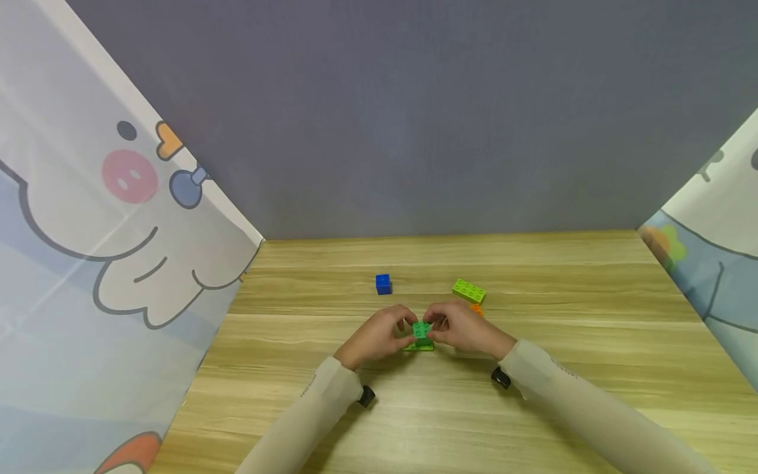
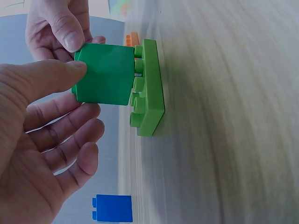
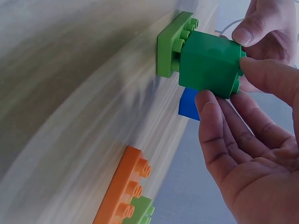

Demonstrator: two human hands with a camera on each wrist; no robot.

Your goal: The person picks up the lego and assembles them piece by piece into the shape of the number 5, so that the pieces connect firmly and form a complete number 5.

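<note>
Green block [image 1: 421,331], 4 studs up: right over the lime base brick [image 2: 153,88], nearer its right end. The base's studs show beneath, so I judge it not pressed home; touching the studs or hanging just clear, I can't tell.

Hands: both on the block. My left hand [image 1: 381,332], left of the base, pinches it with the thumb in front; my right hand [image 1: 462,327], right of the base, pinches it from the other side. Remaining fingers loosely bent.

Risks: if I press with the block 1 stud-row off, it would ride on stud tops and tilt. Uneven push, 1 thumb harder than the other, could seat 1 edge only. Nothing of mine visibly pins the base, so a sideways shove might skid it over the wooden table [image 1: 438,428].

Farther out: orange brick [image 1: 476,309] beyond the base to its right, near my right hand; a careless knuckle could nudge it. Second lime brick [image 1: 468,291] beyond that. Blue block [image 1: 383,284] beyond the base to its left, out of harm's way.
</note>
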